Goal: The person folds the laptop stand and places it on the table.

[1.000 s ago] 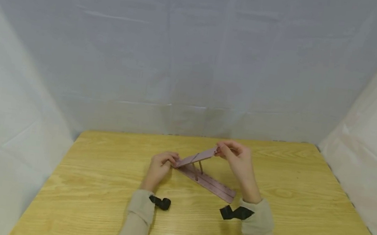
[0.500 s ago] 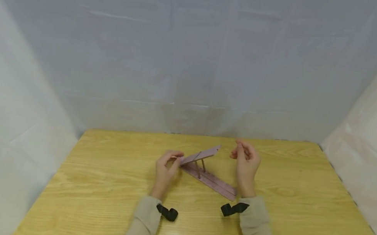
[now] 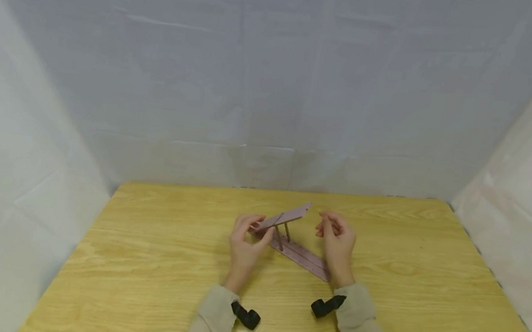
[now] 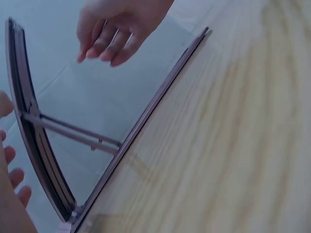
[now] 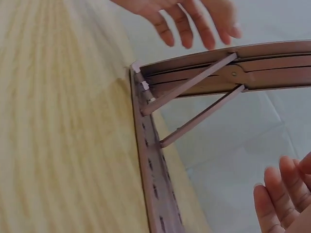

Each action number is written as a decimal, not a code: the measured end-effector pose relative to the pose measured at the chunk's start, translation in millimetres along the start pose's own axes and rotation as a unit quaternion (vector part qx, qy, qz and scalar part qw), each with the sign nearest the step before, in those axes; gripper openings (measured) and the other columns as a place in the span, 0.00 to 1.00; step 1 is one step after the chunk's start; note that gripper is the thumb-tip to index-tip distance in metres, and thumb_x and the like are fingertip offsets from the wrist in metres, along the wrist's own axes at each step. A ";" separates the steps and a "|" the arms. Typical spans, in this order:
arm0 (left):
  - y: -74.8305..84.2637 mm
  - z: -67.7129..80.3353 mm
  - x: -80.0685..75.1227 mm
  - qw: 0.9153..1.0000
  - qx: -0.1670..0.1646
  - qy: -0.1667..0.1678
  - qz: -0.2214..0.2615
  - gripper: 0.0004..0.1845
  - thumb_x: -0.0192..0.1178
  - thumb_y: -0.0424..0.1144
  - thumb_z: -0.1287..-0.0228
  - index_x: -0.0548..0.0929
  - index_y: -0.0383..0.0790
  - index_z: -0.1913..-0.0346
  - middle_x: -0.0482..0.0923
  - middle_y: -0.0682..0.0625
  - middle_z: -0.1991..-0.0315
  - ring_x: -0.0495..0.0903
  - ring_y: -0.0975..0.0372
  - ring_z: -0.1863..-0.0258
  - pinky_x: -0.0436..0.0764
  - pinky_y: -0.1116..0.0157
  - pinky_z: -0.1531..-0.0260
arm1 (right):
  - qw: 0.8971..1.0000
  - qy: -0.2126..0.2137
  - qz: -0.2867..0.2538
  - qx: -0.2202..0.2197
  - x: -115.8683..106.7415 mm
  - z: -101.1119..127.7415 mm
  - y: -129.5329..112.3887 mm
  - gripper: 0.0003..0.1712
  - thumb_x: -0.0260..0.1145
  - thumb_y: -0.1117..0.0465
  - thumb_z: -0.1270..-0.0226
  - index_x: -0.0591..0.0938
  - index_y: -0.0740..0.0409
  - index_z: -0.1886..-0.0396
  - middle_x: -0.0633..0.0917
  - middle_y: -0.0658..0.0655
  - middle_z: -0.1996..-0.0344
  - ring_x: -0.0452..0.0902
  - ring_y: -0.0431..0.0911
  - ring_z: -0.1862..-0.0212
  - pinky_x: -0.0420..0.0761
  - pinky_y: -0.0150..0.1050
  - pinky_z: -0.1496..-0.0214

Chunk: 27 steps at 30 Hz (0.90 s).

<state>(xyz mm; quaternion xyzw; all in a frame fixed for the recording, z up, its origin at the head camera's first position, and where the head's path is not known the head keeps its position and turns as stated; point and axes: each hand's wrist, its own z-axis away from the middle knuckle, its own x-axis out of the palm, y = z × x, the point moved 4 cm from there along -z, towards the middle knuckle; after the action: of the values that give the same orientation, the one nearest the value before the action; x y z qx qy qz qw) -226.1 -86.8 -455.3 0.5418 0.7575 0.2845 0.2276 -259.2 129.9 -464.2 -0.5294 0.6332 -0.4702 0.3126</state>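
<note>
A pink folding stand lies on the wooden table (image 3: 146, 262). Its base plate (image 3: 302, 258) is flat, and its upper plate (image 3: 284, 218) is propped up on two thin struts (image 3: 280, 236). My left hand (image 3: 251, 230) hovers at the hinge end with relaxed fingers and holds nothing. My right hand (image 3: 330, 231) hangs loosely curled just right of the raised end, apart from it. The right wrist view shows the base plate (image 5: 150, 194), the struts (image 5: 194, 82) and the left hand's fingers (image 5: 194, 22) above the hinge. In the left wrist view the right hand (image 4: 116, 29) floats beyond the upper plate (image 4: 24, 97).
White sheeting (image 3: 276, 79) closes in the table at the back and on both sides. The table's back edge (image 3: 283, 191) runs just behind the stand. A black strap sits on each wrist, left (image 3: 246, 315) and right (image 3: 326, 306).
My right hand has let go of the raised end of the upper plate and drawn back. My left hand has lifted off the hinge end. The stand stays propped open.
</note>
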 end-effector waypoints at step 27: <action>-17.8 31.9 22.0 0.988 -0.087 0.039 -0.124 0.12 0.67 0.39 0.35 0.86 0.43 0.50 0.74 0.48 0.55 0.71 0.54 0.47 0.72 0.54 0.44 | 0.931 -0.201 0.301 -0.037 0.1 21.6 39.3 0.06 0.71 0.66 0.40 0.87 0.63 0.63 0.85 0.56 0.67 0.80 0.47 0.66 0.82 0.40 0.64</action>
<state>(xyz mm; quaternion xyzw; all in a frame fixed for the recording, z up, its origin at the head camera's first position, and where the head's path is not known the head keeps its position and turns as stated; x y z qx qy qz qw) -224.4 -64.5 -491.6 0.4105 0.7993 0.3397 0.2781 -254.8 124.0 -508.3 -0.4083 0.7040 -0.2139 0.5403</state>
